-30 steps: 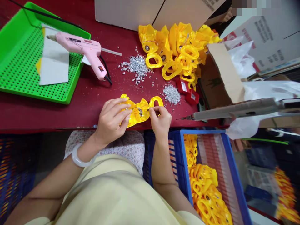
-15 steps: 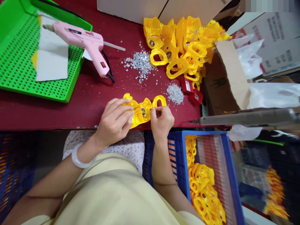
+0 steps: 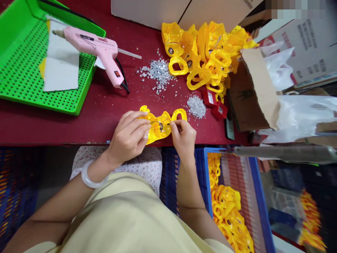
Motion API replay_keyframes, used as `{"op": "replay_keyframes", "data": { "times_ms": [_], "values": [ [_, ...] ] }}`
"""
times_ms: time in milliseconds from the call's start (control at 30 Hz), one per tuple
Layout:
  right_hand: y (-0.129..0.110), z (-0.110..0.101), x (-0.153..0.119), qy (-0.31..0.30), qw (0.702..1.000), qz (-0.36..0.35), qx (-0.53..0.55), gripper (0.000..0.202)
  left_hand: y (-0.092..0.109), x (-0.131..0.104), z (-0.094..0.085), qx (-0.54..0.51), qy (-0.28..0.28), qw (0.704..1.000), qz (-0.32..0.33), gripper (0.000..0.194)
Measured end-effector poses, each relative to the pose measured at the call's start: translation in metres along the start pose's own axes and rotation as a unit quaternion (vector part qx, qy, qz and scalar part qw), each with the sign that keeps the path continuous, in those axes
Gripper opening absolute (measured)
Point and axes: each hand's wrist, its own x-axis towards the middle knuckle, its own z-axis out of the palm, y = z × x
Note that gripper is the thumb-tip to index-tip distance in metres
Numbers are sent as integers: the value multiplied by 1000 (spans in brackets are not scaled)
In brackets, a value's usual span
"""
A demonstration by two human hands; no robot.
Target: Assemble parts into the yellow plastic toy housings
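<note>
Dark-red tabletop under us, cardboard boxes standing at twelve o'clock, and we're looking down at a yellow shell by the near edge. Our left hand grips its nine o'clock end, fingers curved over; our right hand is at three, thumb and forefinger pinched together beside the ring handle, though we can't tell on what. Thin wires run across the hollow. From the shell, we've clear bits heaped at twelve, smaller bits at two, more yellow shells at one! Pink glue gun between ten and eleven, green tray at ten, blue crate at four.
</note>
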Motion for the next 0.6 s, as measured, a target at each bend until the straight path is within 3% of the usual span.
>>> {"op": "replay_keyframes", "data": {
  "times_ms": [100, 267, 467, 600],
  "values": [
    [0, -5, 6, -32, 998, -2, 57, 21, 0, 0, 0, 3, 0, 1000, 3, 18],
    [-1, -10, 14, -66, 992, -103, 39, 2, 1, 0, 0, 25, -3, 1000, -7, 19],
    [15, -30, 11, -84, 978, -193, -12, 10, 1, 0, 1, 23, -5, 1000, -5, 20],
    [19, -36, 6, -37, 962, -258, -75, 22, 1, 1, 1, 24, -4, 1000, -8, 19]
  ]
}}
